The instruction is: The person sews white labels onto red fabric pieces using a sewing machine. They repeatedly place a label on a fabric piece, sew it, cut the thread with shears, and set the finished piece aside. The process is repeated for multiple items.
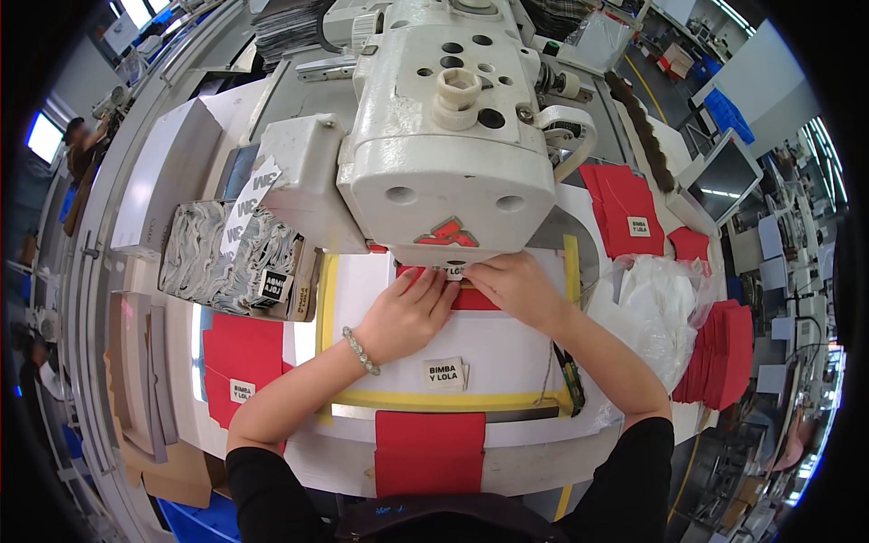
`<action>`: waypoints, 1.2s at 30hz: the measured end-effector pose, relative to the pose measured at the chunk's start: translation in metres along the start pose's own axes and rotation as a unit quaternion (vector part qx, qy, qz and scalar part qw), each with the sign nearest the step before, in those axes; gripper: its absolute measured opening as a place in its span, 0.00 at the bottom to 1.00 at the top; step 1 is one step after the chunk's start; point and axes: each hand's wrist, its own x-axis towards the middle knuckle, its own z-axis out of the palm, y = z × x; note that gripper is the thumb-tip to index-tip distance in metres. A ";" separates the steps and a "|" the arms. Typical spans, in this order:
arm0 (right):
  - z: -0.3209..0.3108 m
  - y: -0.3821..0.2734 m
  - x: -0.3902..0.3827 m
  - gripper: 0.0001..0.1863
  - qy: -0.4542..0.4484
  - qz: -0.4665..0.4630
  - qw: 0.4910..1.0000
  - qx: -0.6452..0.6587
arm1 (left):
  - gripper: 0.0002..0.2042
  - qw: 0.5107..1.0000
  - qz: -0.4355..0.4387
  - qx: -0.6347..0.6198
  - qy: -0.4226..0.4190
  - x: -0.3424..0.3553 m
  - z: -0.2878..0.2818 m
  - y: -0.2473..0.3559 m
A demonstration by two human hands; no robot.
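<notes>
Under the head of a white sewing machine (444,167), a red fabric piece (475,300) lies on the white work plate (398,353). A small pale label (453,271) with dark print rests on the fabric, partly covered by my fingers. My left hand (404,312), with a beaded bracelet at its wrist, lies with its fingers stretched flat over the fabric's left part. From the other side my right hand (518,285) reaches in, its fingertips pinched at the label's right edge. The needle area is hidden by the machine head. Nearer me sit a couple of loose labels (444,374).
A box packed with labels (226,262) stands at left, beside a labelled red piece (240,362). Another red piece (430,452) lies at the front edge. On the right are thread snips (570,376), a clear plastic bag (656,308) and red stacks (724,353).
</notes>
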 end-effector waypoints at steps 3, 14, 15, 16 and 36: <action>0.002 0.001 -0.002 0.09 -0.005 -0.011 1.000 -0.013 | 0.20 0.999 -0.028 -0.018 -0.018 0.001 -0.002 0.006; -0.007 0.001 -0.012 0.12 -0.012 -0.035 0.989 -0.142 | 0.27 0.976 -0.054 -0.190 -0.094 -0.005 -0.009 -0.024; -0.007 0.003 -0.017 0.13 -0.021 -0.036 0.988 -0.147 | 0.27 0.976 -0.045 -0.191 -0.090 -0.006 -0.008 -0.028; -0.008 0.004 -0.020 0.14 -0.029 -0.038 0.987 -0.152 | 0.27 0.979 -0.035 -0.181 -0.090 -0.007 -0.007 -0.030; -0.010 -0.019 -0.033 0.21 -0.064 -0.073 0.976 -0.193 | 0.25 0.994 0.016 -0.086 -0.061 -0.010 -0.003 -0.026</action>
